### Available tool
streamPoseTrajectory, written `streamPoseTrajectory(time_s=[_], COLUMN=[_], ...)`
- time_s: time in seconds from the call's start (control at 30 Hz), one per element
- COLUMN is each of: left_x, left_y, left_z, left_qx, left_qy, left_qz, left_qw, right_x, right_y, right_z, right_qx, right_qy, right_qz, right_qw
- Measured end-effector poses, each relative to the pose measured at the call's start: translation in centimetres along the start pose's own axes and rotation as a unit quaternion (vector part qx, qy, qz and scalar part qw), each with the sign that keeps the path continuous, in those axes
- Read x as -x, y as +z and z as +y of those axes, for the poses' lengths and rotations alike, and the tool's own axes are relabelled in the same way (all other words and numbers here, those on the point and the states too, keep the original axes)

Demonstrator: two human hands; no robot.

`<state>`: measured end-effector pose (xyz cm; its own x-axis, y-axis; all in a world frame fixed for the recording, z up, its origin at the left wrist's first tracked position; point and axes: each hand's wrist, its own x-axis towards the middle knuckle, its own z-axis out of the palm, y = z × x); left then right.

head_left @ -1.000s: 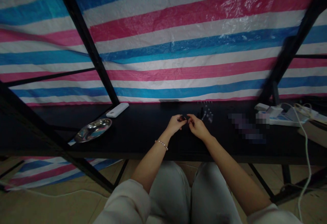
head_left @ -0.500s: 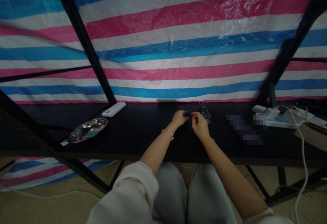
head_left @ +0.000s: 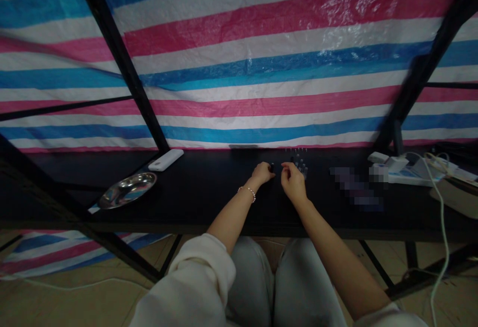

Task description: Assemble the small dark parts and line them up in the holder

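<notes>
My left hand (head_left: 263,172) is closed on a small dark cylinder (head_left: 272,167) that stands up from its fingertips, over the black table. A short way to the right, my right hand (head_left: 293,181) has thumb and fingers drawn together; whatever may be between them is too small to make out. Beside and behind it, partly covered by the fingers, stand several small clear-grey cylindrical pieces (head_left: 300,163). A row of thin pale upright bits (head_left: 297,150) lies farther back, too small to name.
On the black table (head_left: 209,192), a shiny metal dish (head_left: 129,191) and a white box-like device (head_left: 166,160) are at left. A blurred dark patch (head_left: 354,187), a power strip (head_left: 407,173) and white cables (head_left: 442,217) are at right. Black frame posts (head_left: 123,60) stand before a striped sheet (head_left: 261,108).
The left fingers have shifted slightly around the dark cylinder, which shows less bulk now. My right hand stays almost where it was, beside the small pieces.
</notes>
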<state>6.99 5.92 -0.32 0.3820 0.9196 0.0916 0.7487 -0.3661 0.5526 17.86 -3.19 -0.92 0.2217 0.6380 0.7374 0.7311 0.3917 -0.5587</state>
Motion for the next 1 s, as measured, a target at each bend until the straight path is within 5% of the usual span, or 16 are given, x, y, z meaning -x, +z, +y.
streamPoseTrajectory(time_s=[0.33, 0.63, 0.9, 1.0], left_x=[0.6, 3.5, 7.7, 8.6], left_y=[-0.8, -5.2, -7.3, -7.2], left_z=[0.4, 0.1, 0.3, 1.0], left_qx=[0.021, -0.107, -0.133, -0.108], left_qy=[-0.019, -0.034, -0.035, -0.017], left_qz=[-0.040, -0.137, -0.181, -0.201], left_qw=[0.999, 0.984, 0.974, 0.974], right_x=[0.0, 0.0, -3.1, -5.6], right_y=[-0.2, -0.6, -5.4, -7.5], right_z=[-0.2, -0.8, -1.0, 0.5], right_qx=[0.002, -0.005, -0.034, -0.007], right_qy=[0.016, 0.038, 0.071, 0.079], right_qz=[-0.001, 0.012, 0.095, 0.073], right_qw=[1.000, 0.999, 0.992, 0.994])
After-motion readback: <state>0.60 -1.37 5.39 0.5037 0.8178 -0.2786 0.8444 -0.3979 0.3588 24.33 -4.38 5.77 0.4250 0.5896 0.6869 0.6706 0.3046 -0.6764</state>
